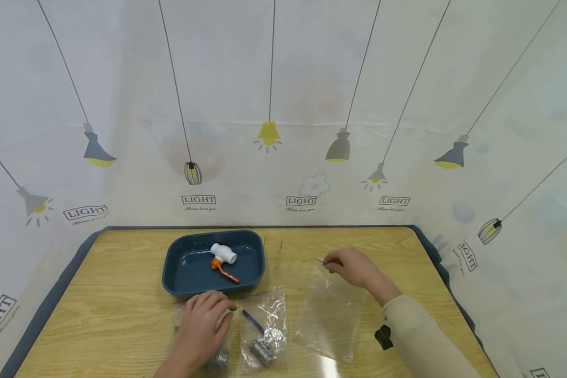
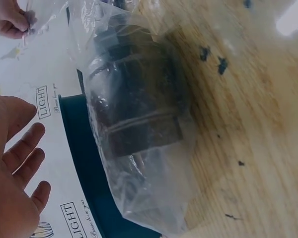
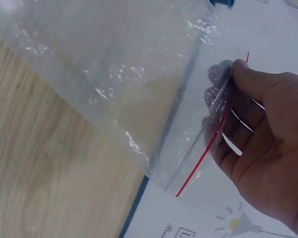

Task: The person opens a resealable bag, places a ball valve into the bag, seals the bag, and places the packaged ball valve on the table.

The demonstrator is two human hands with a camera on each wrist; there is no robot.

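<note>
While the right hand [image 1: 352, 268] grips a clear plastic zip bag with a red strip [image 1: 333, 317], the left hand [image 1: 200, 325] is loose

Behind everything, beyond both hands, spreads a white wall covering printed with hanging lamps [image 1: 236, 79]. The pale yellow wood-grain desk [image 1: 99, 299] runs beneath both hands. Just past the left hand sits a dark teal rectangular tray with rounded corners [image 1: 186, 268].

The zip bag is pinched at its upper edge between the right thumb and fingers, its film stretching from there toward the wearer. Between the two hands, just right of the left one, lies a clear plastic bag [image 1: 275, 307] holding a grey cylindrical fitting with a dark blue lever [image 1: 261, 350]. Another clear plastic bag [image 2: 159, 193], with a dark cylindrical fitting [image 2: 139, 99] inside, lies under the left hand, whose fingers are relaxed and slightly bent, grasping nothing; whether they touch this bag, I cannot tell.

Beyond the left hand, within the tray, rests a white plastic tubular fitting with an orange lever [image 1: 224, 254]; the lever points to the near right.
</note>
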